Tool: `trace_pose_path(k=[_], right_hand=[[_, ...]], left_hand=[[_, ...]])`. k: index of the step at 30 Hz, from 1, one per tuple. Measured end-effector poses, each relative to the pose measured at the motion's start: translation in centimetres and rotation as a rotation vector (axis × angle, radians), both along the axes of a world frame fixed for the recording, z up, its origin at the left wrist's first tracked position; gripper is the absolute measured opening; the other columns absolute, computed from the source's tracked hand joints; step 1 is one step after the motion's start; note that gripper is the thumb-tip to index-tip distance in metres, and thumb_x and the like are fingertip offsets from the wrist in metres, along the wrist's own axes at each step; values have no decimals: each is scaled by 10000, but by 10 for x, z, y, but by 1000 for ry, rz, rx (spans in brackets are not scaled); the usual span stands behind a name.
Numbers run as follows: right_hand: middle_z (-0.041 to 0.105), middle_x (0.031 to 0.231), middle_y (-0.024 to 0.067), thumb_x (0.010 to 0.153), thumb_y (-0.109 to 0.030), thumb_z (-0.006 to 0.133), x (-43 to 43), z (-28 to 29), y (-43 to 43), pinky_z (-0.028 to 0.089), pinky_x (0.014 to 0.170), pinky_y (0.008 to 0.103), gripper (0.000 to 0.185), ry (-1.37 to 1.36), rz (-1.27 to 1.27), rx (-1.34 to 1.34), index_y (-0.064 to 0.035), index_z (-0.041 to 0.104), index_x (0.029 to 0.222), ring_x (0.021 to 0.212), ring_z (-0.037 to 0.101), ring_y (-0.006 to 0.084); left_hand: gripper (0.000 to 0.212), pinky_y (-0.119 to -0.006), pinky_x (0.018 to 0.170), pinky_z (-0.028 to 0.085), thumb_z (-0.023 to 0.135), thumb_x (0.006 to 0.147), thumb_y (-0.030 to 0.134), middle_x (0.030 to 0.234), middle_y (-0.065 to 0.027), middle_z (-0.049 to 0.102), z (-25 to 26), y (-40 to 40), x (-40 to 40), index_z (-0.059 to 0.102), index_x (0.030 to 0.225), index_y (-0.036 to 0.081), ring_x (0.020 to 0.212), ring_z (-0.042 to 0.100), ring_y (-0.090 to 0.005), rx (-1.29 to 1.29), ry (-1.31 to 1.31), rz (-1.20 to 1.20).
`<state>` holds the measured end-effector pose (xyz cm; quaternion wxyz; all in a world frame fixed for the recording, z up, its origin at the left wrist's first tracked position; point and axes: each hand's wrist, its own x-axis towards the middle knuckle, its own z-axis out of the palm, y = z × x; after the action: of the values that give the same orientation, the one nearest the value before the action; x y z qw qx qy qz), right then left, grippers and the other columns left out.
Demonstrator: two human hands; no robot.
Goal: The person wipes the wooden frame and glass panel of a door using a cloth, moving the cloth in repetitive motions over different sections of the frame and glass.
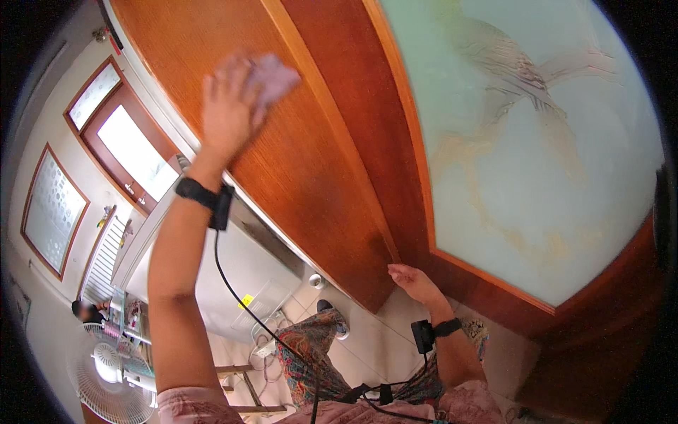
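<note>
My left hand (228, 108) presses a light purple cloth (275, 79) against a wide orange-brown wood panel (296, 175). Both hand and cloth are slightly blurred. Along the panel's right side runs a raised wood trim (339, 124). Lower down, my right hand (416, 283) is at the bottom end of that trim, fingers bent. Whether it grips the edge or only rests by it cannot be made out. To its right, a wood-framed frosted glass panel (508, 159) bears a bird-and-branch relief.
A white appliance (233, 281) stands left of the wood panel, with a wooden stool (249, 379) and cables below. A white fan (108, 365) and a person (90, 311) are at far left. A white cup (316, 281) is on the tiled floor (365, 339). Black cables run from both wrist straps.
</note>
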<state>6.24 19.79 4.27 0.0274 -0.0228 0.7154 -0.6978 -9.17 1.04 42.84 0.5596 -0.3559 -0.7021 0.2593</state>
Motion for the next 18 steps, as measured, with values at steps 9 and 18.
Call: trace_pose_path(k=[9, 18], right_hand=[[523, 1127, 138, 849, -274, 475, 9, -2, 3, 400, 856, 306, 385, 39, -18, 127, -31, 472, 1147, 1022, 512, 221], [546, 1083, 150, 833, -273, 488, 6, -7, -6, 410, 835, 309, 386, 87, 13, 240, -35, 482, 1136, 996, 531, 223]], left_hand=[[405, -453, 889, 316, 594, 676, 234, 1081, -113, 479, -58, -17, 13, 540, 1041, 67, 1075, 384, -351, 61, -33, -41], [427, -423, 960, 255, 554, 706, 255, 1191, -104, 431, -208, -74, 18, 515, 1086, 64, 1152, 346, -296, -335, -575, -68]])
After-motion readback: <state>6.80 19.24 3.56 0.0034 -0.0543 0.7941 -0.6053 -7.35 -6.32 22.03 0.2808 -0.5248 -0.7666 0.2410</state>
